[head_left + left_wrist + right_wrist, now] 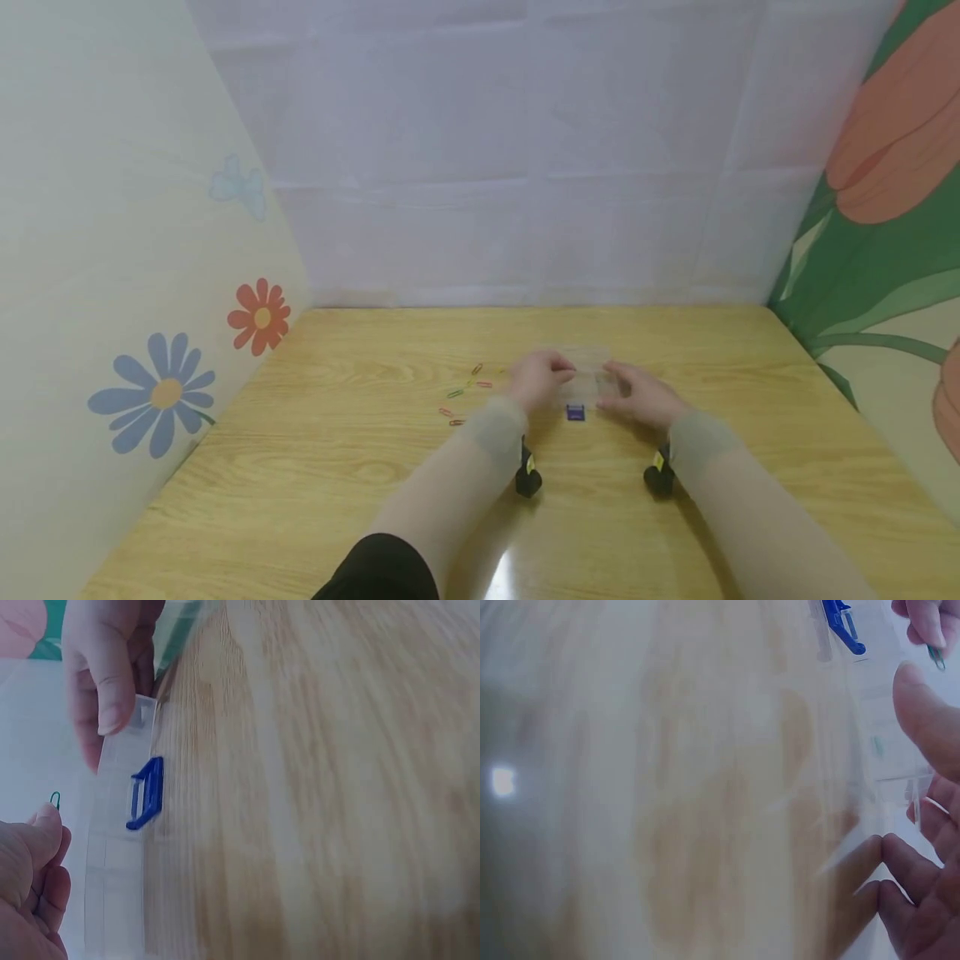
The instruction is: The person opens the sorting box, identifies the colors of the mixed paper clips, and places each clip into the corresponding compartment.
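Note:
My left hand (538, 379) pinches a small green paper clip (55, 799) between thumb and finger, above a clear plastic box (112, 885). A blue latch (575, 412) is on the box's near side. The right hand (643, 396) holds the box's right end, its thumb (922, 712) apart from the other fingers. Through the box wall shows a small blurred green shape (877, 746). The raised clear lid (577, 354) is faint behind the hands.
Several coloured paper clips lie loose on the wooden table (337, 467) left of the box, among them a green clip (455, 393) and a pink clip (446, 412). A white cloth (525, 233) hangs behind; printed panels stand at both sides.

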The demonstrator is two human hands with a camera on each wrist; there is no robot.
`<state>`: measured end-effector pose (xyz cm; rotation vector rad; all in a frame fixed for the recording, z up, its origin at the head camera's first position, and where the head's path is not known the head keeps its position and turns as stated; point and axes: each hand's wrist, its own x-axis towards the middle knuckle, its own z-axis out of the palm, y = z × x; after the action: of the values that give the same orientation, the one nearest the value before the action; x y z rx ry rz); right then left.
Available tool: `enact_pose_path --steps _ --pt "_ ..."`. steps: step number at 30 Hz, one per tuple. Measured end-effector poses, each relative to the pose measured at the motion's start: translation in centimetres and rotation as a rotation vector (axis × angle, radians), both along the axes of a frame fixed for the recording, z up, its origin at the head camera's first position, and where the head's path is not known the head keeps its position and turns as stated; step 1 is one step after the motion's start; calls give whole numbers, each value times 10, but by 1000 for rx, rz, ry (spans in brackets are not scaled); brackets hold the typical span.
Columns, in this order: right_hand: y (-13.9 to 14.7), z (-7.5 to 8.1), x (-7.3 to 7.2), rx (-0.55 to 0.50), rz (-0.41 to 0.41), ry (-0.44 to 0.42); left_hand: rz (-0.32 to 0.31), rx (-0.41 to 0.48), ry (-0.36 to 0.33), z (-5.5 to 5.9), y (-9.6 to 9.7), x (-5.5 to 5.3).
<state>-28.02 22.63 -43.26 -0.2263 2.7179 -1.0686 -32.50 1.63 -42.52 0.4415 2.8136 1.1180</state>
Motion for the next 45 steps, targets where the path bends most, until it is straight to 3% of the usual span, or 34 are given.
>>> enact_pose_path --steps 6,12,18,26,34,45 --pt "1 -1 0 -10 3 8 -43 -26 50 -3 16 -2" --pt "1 -3 0 -13 0 3 -38 -52 90 -10 27 -8" --pt "1 -4 -1 -20 9 32 -16 -94 119 -8 35 -7" --pt "1 -6 -1 -34 11 46 -2 -128 102 -9 44 -5" --pt "1 -6 -1 -27 11 61 0 -82 70 -7 41 -4" --pt "2 -6 -3 -12 14 40 -52 -54 139 -5 24 -2"
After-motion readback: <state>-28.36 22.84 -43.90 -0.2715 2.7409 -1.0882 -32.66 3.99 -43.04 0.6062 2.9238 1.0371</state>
